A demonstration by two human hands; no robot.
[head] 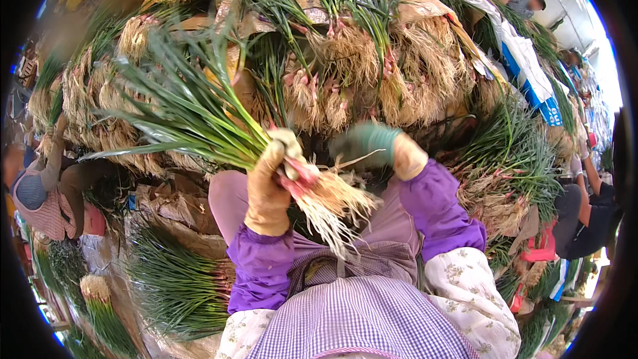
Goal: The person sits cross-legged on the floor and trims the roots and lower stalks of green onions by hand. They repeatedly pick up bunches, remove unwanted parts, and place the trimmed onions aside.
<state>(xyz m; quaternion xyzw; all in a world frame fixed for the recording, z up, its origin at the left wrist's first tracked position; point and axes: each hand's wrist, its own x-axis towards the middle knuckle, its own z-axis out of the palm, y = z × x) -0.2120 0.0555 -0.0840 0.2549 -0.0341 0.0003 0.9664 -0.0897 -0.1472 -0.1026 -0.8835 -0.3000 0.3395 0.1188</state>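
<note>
My left hand (270, 187), in a dirt-stained tan glove, grips a bunch of green garlic plants (219, 129) around the lower stems. Their long leaves spread to the upper left, and the pink bulbs (300, 174) with pale stringy roots (339, 204) hang out to the right. Blurred by motion, my right hand (371, 145) wears a teal-coated glove and is raised just above and right of those roots. Its fingers are too smeared to show whether they hold anything. Both forearms wear purple cuffs over patterned sleeves, above a checked apron (349, 314).
A large rooted heap of plants (359, 55) rises in front. More plants lie at right (508, 169), and a neatly aligned pile (174, 279) sits by my left side. A tied bundle (107, 304) stands farther left. People work at left (45, 199) and right (593, 209).
</note>
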